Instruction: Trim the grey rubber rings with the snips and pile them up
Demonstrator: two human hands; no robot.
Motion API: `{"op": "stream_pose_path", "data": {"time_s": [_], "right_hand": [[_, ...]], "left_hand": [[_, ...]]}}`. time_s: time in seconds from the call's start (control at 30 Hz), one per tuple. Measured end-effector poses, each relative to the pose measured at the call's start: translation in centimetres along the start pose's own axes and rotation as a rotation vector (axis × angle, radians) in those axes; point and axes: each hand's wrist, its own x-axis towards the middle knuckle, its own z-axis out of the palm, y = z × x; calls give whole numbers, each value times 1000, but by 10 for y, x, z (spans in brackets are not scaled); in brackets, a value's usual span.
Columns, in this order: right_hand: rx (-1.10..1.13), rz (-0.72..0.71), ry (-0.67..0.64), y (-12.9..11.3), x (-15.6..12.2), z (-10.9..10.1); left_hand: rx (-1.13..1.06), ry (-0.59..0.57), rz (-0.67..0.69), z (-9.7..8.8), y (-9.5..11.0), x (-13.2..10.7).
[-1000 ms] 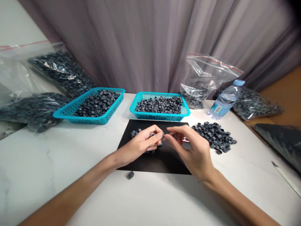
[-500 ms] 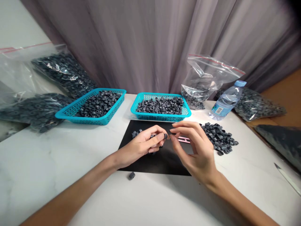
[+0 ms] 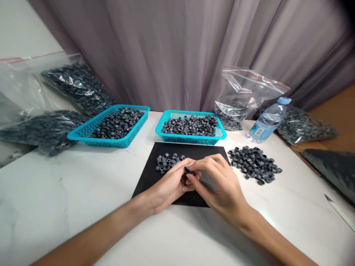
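Observation:
My left hand (image 3: 170, 183) rests on a black mat (image 3: 155, 177) with its fingers curled, pinching a small dark grey ring (image 3: 187, 170) between thumb and forefinger. My right hand (image 3: 219, 184) meets it fingertip to fingertip, fingers bent round the same ring. A small cluster of grey rings (image 3: 168, 162) lies on the mat just beyond my left hand. A larger loose pile of rings (image 3: 255, 164) sits on the white table to the right of the mat.
Two turquoise baskets of rings stand behind the mat, one at left (image 3: 83, 133) and one at centre (image 3: 222, 135). Plastic bags of rings lie at far left (image 3: 41, 127) and back right (image 3: 238, 99). A water bottle (image 3: 267, 122) and a knife blade (image 3: 340, 210) are at right.
Both hands have dropped toward me and closed together low over the mat, uncovering the ring cluster. The lone ring near the mat's front edge is now hidden by my left arm.

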Motion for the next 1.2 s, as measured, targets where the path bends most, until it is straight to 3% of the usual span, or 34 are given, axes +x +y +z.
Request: {"op": "stream_pose_path", "data": {"time_s": [0.2,0.4,0.47,0.6,0.7,0.8,1.03,1.2], "right_hand": [[-71,17,-104,6,-1,0],[11,28,-34,-6,-4,0],[106,-3,-140,-14,-8,5],[120,-73,-527,-32,-21,21],[7,-166,-623,-37,-30,31],[25,-215,-594,-35,-34,36],[149,-65,-420,-23,-26,28],[178,19,-137,-17,-23,23]], "left_hand": [[-216,124,-99,-5,-3,6],[-241,145,-79,-10,3,5],[-218,145,-72,-10,8,4],[-148,172,2,-11,20,3],[-106,183,50,-13,26,4],[-114,169,30,-15,26,6],[-109,161,8,-16,18,8],[-39,105,0,-22,13,9]]}}
